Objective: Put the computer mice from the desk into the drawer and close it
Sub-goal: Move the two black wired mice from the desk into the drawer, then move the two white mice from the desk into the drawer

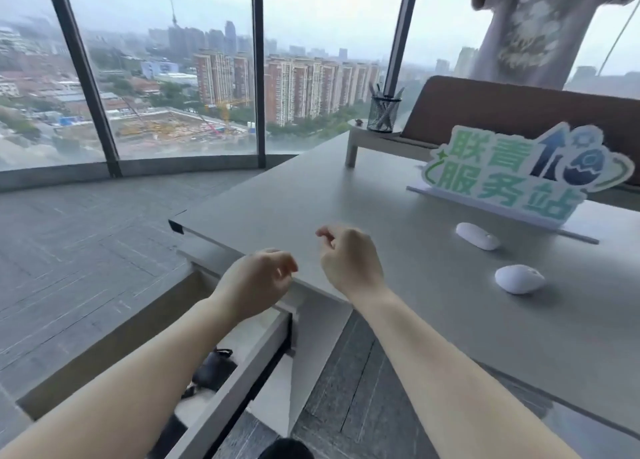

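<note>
Two white computer mice lie on the grey desk (pixel 381 195): a flat one (pixel 477 236) near the sign and a rounder one (pixel 519 278) closer to me. The drawer (pixel 242 365) under the desk's left edge stands pulled open, with a dark object (pixel 214 368) inside. My left hand (pixel 258 282) hovers over the desk edge above the drawer, fingers loosely curled, holding nothing. Over the desk, left of the mice, my right hand (pixel 349 257) also has its fingers curled and holds nothing.
A green and white sign (pixel 519 171) stands behind the mice. A mesh pen cup (pixel 383 112) sits on a low shelf at the back. A person in a grey printed shirt (pixel 530 25) stands at the far right. Windows and grey floor lie to the left.
</note>
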Demonstrator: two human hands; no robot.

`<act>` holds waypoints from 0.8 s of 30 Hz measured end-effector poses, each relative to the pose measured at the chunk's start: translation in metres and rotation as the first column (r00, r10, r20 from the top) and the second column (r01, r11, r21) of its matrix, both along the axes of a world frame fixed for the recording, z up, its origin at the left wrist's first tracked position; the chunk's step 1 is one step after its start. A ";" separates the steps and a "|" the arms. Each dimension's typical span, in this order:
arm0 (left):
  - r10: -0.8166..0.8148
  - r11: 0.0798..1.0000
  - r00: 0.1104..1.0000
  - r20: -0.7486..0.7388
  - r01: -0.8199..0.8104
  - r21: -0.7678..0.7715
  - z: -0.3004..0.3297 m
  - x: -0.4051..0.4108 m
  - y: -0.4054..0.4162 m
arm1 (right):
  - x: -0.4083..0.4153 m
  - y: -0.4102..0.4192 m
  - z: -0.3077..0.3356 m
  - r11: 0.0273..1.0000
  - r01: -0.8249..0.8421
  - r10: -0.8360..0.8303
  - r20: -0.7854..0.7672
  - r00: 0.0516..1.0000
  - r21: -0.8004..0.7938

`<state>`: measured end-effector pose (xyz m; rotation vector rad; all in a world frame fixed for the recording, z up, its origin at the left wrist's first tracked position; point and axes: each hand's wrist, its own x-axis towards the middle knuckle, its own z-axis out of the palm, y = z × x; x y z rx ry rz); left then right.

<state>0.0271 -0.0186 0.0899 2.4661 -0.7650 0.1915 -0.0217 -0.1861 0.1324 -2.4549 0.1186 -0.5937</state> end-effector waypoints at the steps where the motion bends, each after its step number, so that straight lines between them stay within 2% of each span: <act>1: -0.018 1.000 1.000 0.003 0.018 -0.010 0.010 -0.001 -0.022 | -0.005 -0.023 0.007 0.999 0.053 -0.053 0.026 0.998 0.004; 3: -0.089 0.996 0.996 0.011 0.089 -0.002 0.023 -0.003 -0.067 | -0.017 -0.073 0.014 0.987 0.163 -0.163 0.024 0.986 -0.008; 7: -0.232 0.968 0.970 -0.068 0.237 0.080 0.029 0.001 -0.161 | -0.042 -0.172 0.007 0.931 0.327 -0.352 -0.164 0.921 -0.162; 11: -0.307 0.935 0.943 -0.133 0.324 0.143 0.021 0.011 -0.254 | -0.065 -0.240 -0.008 0.830 0.466 -0.550 -0.315 0.774 -0.306; 15: -0.346 0.906 0.927 -0.145 0.370 0.205 0.017 0.019 -0.334 | -0.062 -0.277 -0.029 0.799 0.493 -0.602 -0.448 0.661 -0.346; 20: -0.324 0.890 0.927 -0.187 0.366 0.272 0.017 0.028 -0.402 | -0.055 -0.299 -0.048 0.794 0.476 -0.604 -0.413 0.681 -0.377; 24: -0.364 0.805 0.915 -0.173 0.402 0.436 0.018 0.040 -0.434 | -0.055 -0.314 -0.056 0.819 0.450 -0.563 -0.349 0.749 -0.356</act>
